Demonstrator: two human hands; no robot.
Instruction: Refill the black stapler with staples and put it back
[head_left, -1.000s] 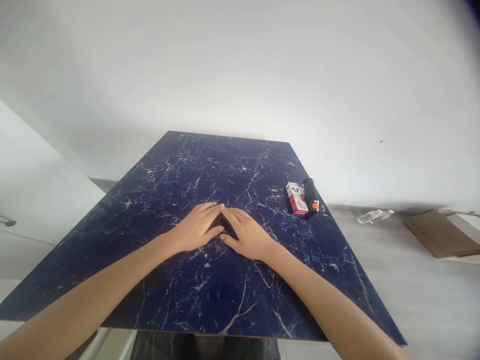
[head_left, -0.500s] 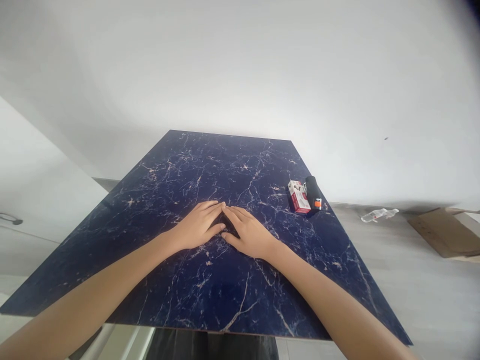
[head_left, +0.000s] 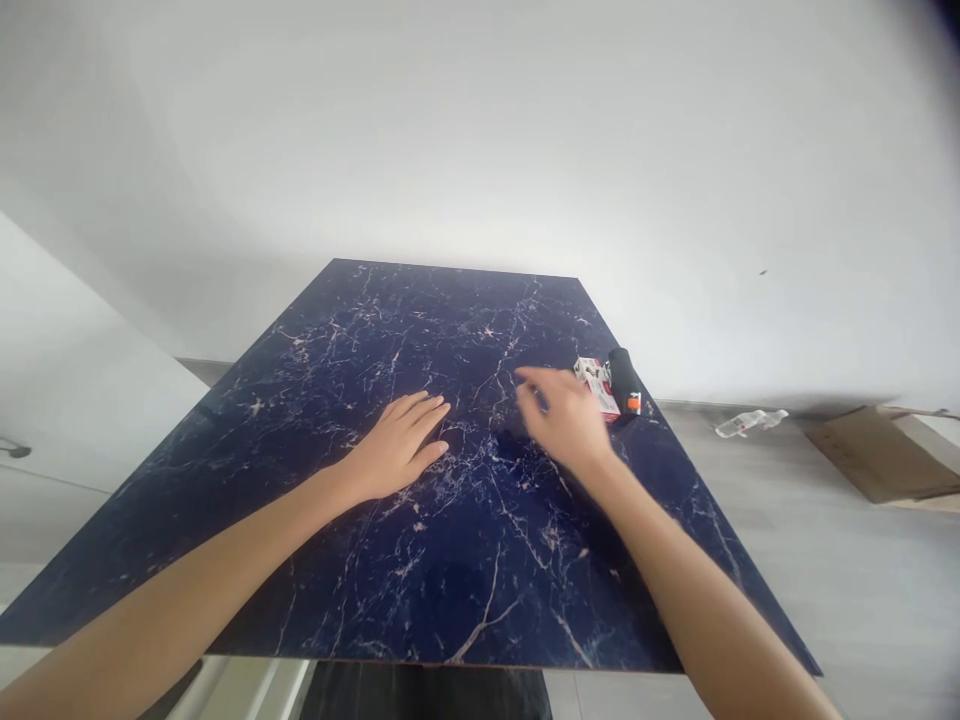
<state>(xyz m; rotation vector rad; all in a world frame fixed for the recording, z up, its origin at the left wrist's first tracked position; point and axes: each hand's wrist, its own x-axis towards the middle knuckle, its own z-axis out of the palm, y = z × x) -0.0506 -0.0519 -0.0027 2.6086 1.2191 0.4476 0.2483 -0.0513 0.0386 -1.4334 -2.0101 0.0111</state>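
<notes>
My left hand [head_left: 397, 442] lies flat on the dark blue marbled table top [head_left: 390, 560], fingers stretched out, holding nothing. My right hand [head_left: 566, 415] is lifted off the table and smeared by motion, just left of a small red and white box [head_left: 598, 384]. A black cylinder with an orange band [head_left: 622, 380] lies against the box's right side, near the table's right edge. Whether the right hand's fingers are open or closed is unclear through the blur.
A white wall rises behind the table. On the grey floor to the right lie a clear plastic bottle [head_left: 746, 423] and a flat piece of cardboard [head_left: 877, 455]. A white surface [head_left: 67, 400] stands at the left.
My right hand left its spot beside the left hand and moved up and to the right, toward the red and white box. The left hand stayed flat where it was.
</notes>
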